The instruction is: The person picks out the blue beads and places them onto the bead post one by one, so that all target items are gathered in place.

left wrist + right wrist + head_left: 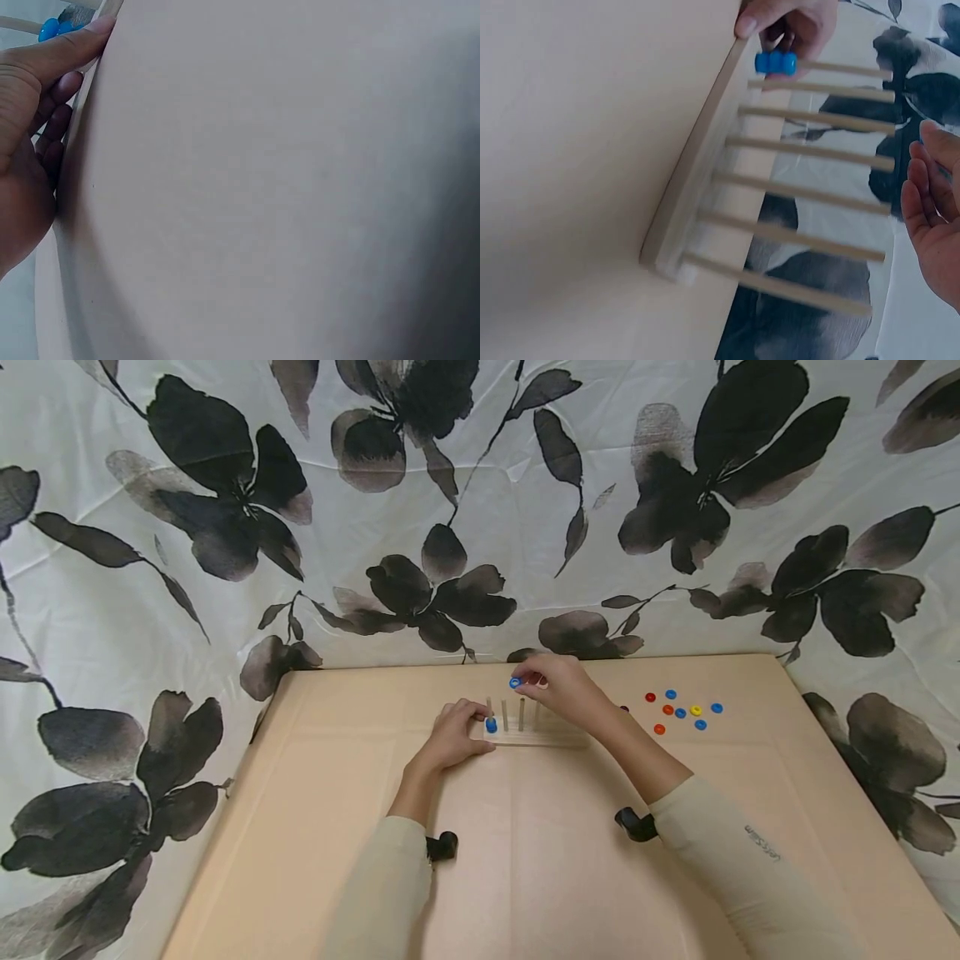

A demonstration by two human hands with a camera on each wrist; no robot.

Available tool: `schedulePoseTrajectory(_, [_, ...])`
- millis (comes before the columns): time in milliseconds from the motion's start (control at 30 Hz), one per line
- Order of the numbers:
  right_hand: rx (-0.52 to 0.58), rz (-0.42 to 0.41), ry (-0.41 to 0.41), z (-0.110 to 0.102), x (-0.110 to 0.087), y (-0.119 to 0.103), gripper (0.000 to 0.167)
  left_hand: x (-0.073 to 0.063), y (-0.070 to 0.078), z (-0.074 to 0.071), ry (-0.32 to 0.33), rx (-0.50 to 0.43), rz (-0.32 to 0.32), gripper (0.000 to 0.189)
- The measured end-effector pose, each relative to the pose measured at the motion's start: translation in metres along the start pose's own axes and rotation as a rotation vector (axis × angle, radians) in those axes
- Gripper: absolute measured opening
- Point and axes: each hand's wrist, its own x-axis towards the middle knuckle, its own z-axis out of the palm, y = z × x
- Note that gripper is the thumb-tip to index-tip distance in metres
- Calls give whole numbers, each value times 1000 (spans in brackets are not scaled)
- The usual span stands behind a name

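Head view takes in the whole bench [315, 827], tan and set against a white cloth backdrop printed with dark flowers [225, 502]. Left of centre, the left hand [452, 739] rests at the left end of a pale wooden peg board [534, 737]; its grip is loosely curled, the thumb pressing the base. Blue rings [491, 724] sit low on the leftmost peg. Above the pegs, the right hand [558, 685] pinches a single blue ring [515, 682] between its fingertips. Farther right, loose rings [681, 711] in red, orange, blue and yellow lie scattered on the bench, apart from the board.

Left wrist view shows mostly bare bench surface, with the left hand's thumb [71, 46] laid along the board's edge and the blue rings just beyond it.

Right wrist view alone shows the board's make: a flat plank [697, 157] carrying a row of seven slim wooden pegs [810, 150], two blue rings stacked at the base of the peg by the left hand. The pinched ring is not visible there.

Small grey writing on the right sleeve [762, 843] is too small to read.
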Motion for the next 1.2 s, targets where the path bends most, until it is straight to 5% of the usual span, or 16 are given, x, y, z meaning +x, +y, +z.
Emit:
schedulePoseTrajectory(400, [-71,2,-104,22,12,-17,19,0,-1,0,10,2,24,50])
schedulePoseTrajectory(900, [-123,-99,-90,35,16,-15,13,1,-1,-1,19,3,28,50])
schedulePoseTrajectory(1200, [-135,-51,-119,38,14,-16,16,0,-4,1,21,24,31,51])
